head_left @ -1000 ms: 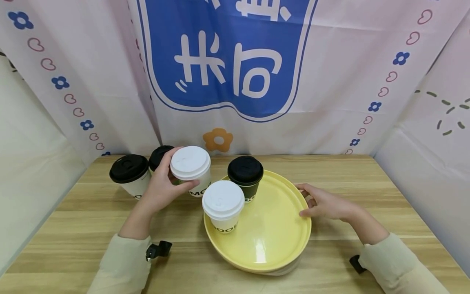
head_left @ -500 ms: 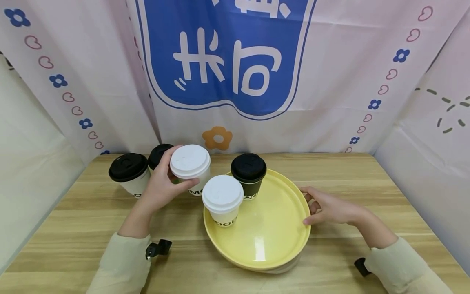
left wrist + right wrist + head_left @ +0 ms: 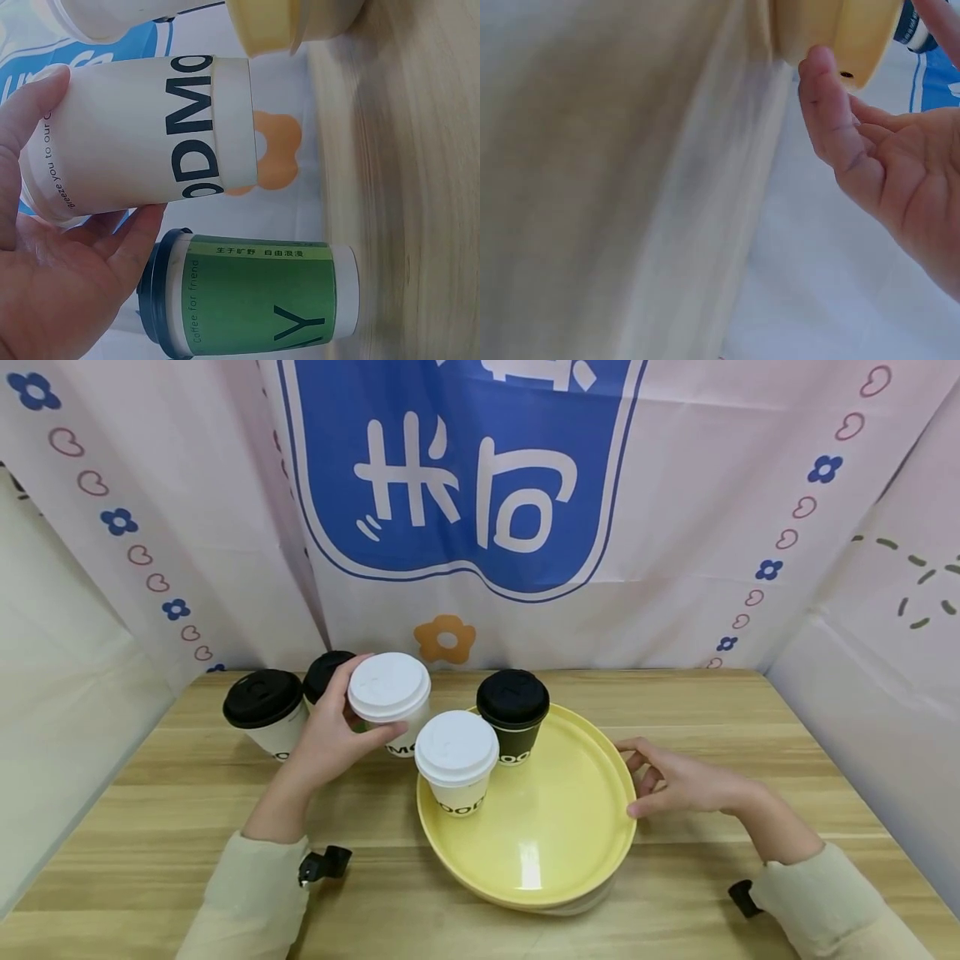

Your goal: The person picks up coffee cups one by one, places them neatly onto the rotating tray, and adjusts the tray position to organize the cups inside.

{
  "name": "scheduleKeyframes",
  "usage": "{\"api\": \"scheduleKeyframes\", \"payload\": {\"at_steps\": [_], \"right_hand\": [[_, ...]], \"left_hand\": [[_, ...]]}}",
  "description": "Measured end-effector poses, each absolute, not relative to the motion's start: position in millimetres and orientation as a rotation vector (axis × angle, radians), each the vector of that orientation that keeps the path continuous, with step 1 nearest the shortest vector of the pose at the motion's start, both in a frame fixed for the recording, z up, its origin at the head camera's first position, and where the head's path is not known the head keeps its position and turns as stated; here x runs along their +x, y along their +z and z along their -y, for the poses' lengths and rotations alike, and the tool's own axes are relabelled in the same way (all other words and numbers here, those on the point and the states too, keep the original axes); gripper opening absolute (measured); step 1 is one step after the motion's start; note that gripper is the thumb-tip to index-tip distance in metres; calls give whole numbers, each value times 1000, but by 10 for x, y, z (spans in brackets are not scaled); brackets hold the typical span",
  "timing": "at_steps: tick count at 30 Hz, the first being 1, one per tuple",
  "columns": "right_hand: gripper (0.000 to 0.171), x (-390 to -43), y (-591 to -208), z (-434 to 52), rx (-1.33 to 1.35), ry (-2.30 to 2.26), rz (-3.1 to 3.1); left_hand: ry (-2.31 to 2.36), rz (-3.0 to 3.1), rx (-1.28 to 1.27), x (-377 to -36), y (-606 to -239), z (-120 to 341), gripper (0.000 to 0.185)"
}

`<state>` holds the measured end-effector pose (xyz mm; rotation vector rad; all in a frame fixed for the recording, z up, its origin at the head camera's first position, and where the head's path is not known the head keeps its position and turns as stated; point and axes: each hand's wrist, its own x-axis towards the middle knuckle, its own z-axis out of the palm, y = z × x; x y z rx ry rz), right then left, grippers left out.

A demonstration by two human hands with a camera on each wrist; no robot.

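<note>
Your left hand [image 3: 330, 739] grips the white-lidded cup [image 3: 390, 697], thumb and fingers curled round its wall just under the lid; the left wrist view shows the cup wall [image 3: 142, 139] seated against the palm, its base apparently clear of the bench [image 3: 150, 810]. The cup's long axis stands near upright, tilted slightly. From that hand, the yellow tray [image 3: 555, 827] lies at about 3 o'clock, its near rim just beside the held cup. Two cups already stand on the tray's 10 o'clock portion: a second white-lidded cup [image 3: 456, 760] and a black-lidded dark cup [image 3: 513, 714], close together; whether they touch cannot be told. The left hand is plainly the nearer one to the held cup. Your right hand [image 3: 678, 781] rests at the tray's 3 o'clock rim, fingers loosely bent, thumb tip against the rim edge as the right wrist view [image 3: 832, 112] shows; it pinches nothing visibly. On the bench at 9 o'clock from the held cup stand a black-lidded white cup [image 3: 264, 710] and, behind the left hand, a black-lidded green-sleeved cup [image 3: 255, 304].
</note>
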<state>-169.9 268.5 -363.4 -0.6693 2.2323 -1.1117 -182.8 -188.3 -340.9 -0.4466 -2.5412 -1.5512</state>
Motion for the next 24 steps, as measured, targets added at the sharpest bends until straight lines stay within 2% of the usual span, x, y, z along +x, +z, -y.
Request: {"api": "scheduleKeyframes", "payload": {"at_steps": [7,15,24], "right_hand": [[83,-1911,-3539,-2693,-695,-1047,-2324],[69,-2281,-3671,-2667,-759,-1070,-2277],[66,-2478,-3710,-2506,-724,-1060,-2272]], "left_hand": [[-1549,2536,-448,-1829,-3391,1902,94],[-1544,2547,-436,-1826,-3409,1914,94],[-1547,2532,-441,-1819,-3397,1922,94]]}}
